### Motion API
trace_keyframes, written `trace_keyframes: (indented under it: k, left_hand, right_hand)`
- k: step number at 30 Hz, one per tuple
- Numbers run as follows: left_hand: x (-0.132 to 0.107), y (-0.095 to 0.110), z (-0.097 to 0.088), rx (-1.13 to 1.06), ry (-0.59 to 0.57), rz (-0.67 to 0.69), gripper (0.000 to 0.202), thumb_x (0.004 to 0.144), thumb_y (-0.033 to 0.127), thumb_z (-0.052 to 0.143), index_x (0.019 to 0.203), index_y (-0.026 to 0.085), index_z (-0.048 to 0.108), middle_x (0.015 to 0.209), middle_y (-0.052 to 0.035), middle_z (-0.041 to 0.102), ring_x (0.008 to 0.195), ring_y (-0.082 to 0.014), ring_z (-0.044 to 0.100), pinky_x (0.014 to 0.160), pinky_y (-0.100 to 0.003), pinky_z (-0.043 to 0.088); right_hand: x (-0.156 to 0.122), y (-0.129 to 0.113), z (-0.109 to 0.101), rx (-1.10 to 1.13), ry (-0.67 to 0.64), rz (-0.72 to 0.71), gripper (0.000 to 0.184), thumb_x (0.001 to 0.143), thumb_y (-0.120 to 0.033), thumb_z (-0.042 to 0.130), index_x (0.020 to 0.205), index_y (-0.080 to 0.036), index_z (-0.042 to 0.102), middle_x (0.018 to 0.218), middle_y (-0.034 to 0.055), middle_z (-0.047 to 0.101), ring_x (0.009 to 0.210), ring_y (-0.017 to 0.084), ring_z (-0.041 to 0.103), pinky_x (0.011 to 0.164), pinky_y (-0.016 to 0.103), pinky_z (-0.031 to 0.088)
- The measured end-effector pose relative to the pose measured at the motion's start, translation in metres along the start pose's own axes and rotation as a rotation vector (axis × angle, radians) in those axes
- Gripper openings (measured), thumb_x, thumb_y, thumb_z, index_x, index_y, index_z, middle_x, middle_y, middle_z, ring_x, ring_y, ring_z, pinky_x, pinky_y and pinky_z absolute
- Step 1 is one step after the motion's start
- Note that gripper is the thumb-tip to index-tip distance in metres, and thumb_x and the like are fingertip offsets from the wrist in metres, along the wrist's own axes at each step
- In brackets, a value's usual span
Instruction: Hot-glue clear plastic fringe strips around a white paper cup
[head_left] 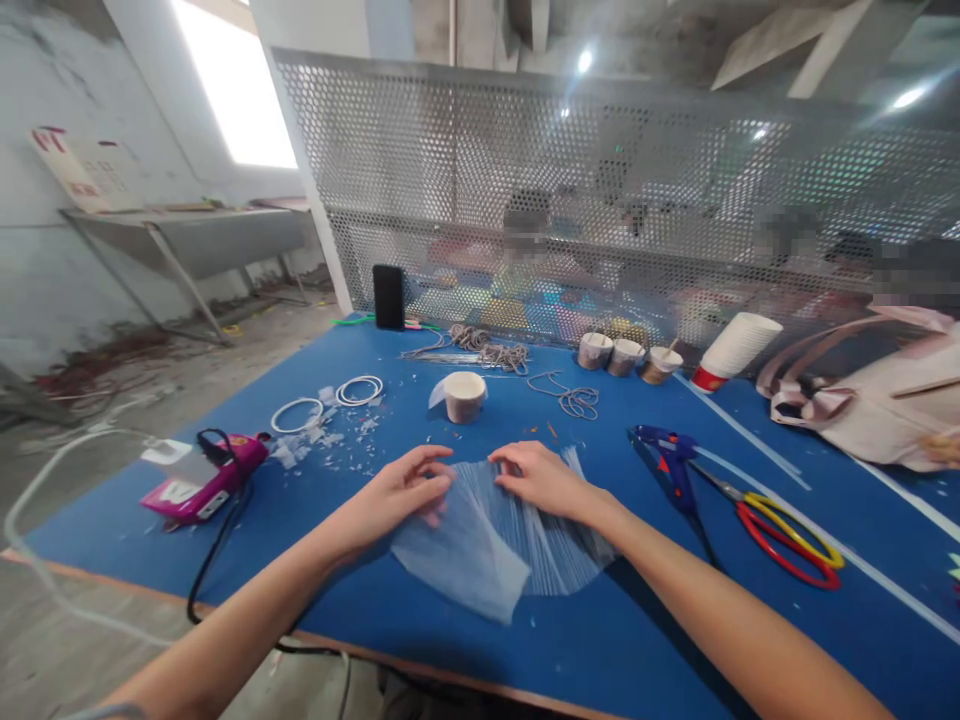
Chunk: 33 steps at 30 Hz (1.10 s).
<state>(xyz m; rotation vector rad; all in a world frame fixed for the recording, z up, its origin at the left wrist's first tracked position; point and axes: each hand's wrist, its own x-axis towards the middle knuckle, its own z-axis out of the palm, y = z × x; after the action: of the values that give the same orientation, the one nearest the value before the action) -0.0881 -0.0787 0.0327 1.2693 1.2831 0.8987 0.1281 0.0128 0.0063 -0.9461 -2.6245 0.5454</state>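
Sheer white pleated fabric (480, 545) lies fanned out on the blue table in front of me, its folds gathered toward the top edge. At that edge's left end, my left hand (405, 485) is closed, with the thumb above and the lower fingers showing faintly through the fabric. My right hand (544, 475) bends its fingers onto the pleats at the right, its palm over the fabric. Just beyond both hands stands a small paper cup (465, 398) with a piece of white sheer material at its left side.
Left are white rings (298, 414), scraps and a magenta power strip (206, 480). Right lie a blue glue gun (671, 465) and red-and-yellow scissors (787, 535). Behind are grey cords (487, 348), a phone (388, 297), cups (626, 357), stacked cups (739, 350) and a mesh partition (450, 150).
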Motion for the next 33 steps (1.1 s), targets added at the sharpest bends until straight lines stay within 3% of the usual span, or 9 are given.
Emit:
trace_keyframes:
  k: [5, 9, 12, 15, 18, 23, 26, 29, 33]
  left_hand:
    - [-0.007, -0.005, -0.001, -0.08, -0.072, -0.071, 0.058, 0.071, 0.034, 0.068, 0.122, 0.018, 0.045, 0.077, 0.0016, 0.06, 0.066, -0.0133, 0.058, 0.067, -0.03, 0.047]
    - [-0.005, -0.004, 0.001, -0.141, 0.047, -0.054, 0.056, 0.069, 0.028, 0.067, 0.118, 0.016, 0.044, 0.066, 0.0063, 0.054, 0.065, -0.0138, 0.06, 0.065, -0.028, 0.047]
    - [-0.007, -0.001, -0.002, -0.18, 0.14, -0.074, 0.056, 0.066, 0.026, 0.066, 0.116, 0.018, 0.044, 0.068, 0.0071, 0.052, 0.064, -0.015, 0.062, 0.059, -0.027, 0.049]
    - [-0.009, -0.001, -0.009, -0.15, 0.177, -0.059, 0.058, 0.063, 0.026, 0.067, 0.116, 0.019, 0.043, 0.076, 0.005, 0.052, 0.06, -0.0148, 0.06, 0.05, -0.027, 0.05]
    - [-0.01, -0.002, -0.016, -0.011, 0.217, -0.022, 0.059, 0.062, 0.029, 0.065, 0.116, 0.019, 0.044, 0.086, 0.0016, 0.053, 0.056, -0.0122, 0.057, 0.045, -0.026, 0.047]
    - [-0.012, -0.008, -0.019, 0.188, 0.266, 0.024, 0.055, 0.065, 0.033, 0.062, 0.116, 0.019, 0.046, 0.1, -0.003, 0.056, 0.051, -0.0074, 0.05, 0.054, -0.029, 0.05]
    - [-0.013, -0.014, -0.017, 0.266, 0.267, 0.039, 0.054, 0.07, 0.036, 0.059, 0.119, 0.018, 0.046, 0.107, -0.0069, 0.057, 0.058, -0.0112, 0.054, 0.058, -0.031, 0.051]
    - [-0.013, -0.02, -0.017, 0.44, 0.336, 0.134, 0.047, 0.075, 0.039, 0.057, 0.116, 0.018, 0.051, 0.117, -0.0105, 0.054, 0.084, -0.0201, 0.061, 0.073, -0.036, 0.053]
    - [-0.025, -0.024, -0.024, 0.646, 0.455, 0.288, 0.035, 0.081, 0.04, 0.055, 0.111, 0.023, 0.057, 0.129, -0.0076, 0.05, 0.112, -0.0262, 0.054, 0.093, -0.038, 0.048]
  right_hand:
    - [-0.002, 0.024, -0.013, -0.071, 0.193, 0.107, 0.024, 0.083, -0.012, 0.059, 0.106, -0.015, 0.064, 0.089, 0.0069, 0.069, 0.091, 0.023, 0.063, 0.086, 0.04, 0.046]
    - [-0.018, 0.024, -0.021, -0.082, 0.28, 0.124, 0.028, 0.088, -0.02, 0.054, 0.115, -0.016, 0.06, 0.114, 0.0125, 0.063, 0.109, 0.026, 0.056, 0.094, 0.046, 0.043]
    - [-0.047, 0.013, -0.032, -0.064, 0.227, 0.06, 0.028, 0.089, -0.024, 0.054, 0.116, -0.02, 0.06, 0.118, 0.0101, 0.062, 0.113, 0.024, 0.054, 0.098, 0.046, 0.042]
    - [-0.083, 0.004, -0.041, -0.071, 0.032, -0.039, 0.031, 0.083, -0.027, 0.062, 0.114, -0.024, 0.061, 0.122, 0.0071, 0.061, 0.116, 0.023, 0.054, 0.1, 0.042, 0.042]
    - [-0.108, 0.008, -0.042, -0.172, -0.094, -0.026, 0.035, 0.081, -0.021, 0.06, 0.116, -0.025, 0.061, 0.131, 0.0089, 0.056, 0.122, 0.025, 0.05, 0.102, 0.045, 0.042]
    - [-0.115, 0.028, -0.033, -0.354, 0.128, 0.058, 0.037, 0.081, -0.008, 0.046, 0.111, -0.02, 0.063, 0.128, 0.0138, 0.058, 0.122, 0.028, 0.051, 0.101, 0.056, 0.039]
    - [-0.113, 0.031, -0.028, -0.332, 0.253, 0.004, 0.033, 0.086, -0.011, 0.042, 0.111, -0.017, 0.062, 0.125, 0.0151, 0.059, 0.119, 0.027, 0.053, 0.098, 0.054, 0.044]
    - [-0.116, 0.027, -0.029, -0.287, 0.321, -0.027, 0.029, 0.089, -0.015, 0.042, 0.109, -0.017, 0.063, 0.12, 0.0148, 0.061, 0.114, 0.027, 0.056, 0.095, 0.052, 0.048]
    - [-0.123, 0.021, -0.036, -0.243, 0.414, 0.032, 0.027, 0.092, -0.02, 0.042, 0.106, -0.02, 0.065, 0.113, 0.0125, 0.065, 0.105, 0.026, 0.061, 0.09, 0.048, 0.052]
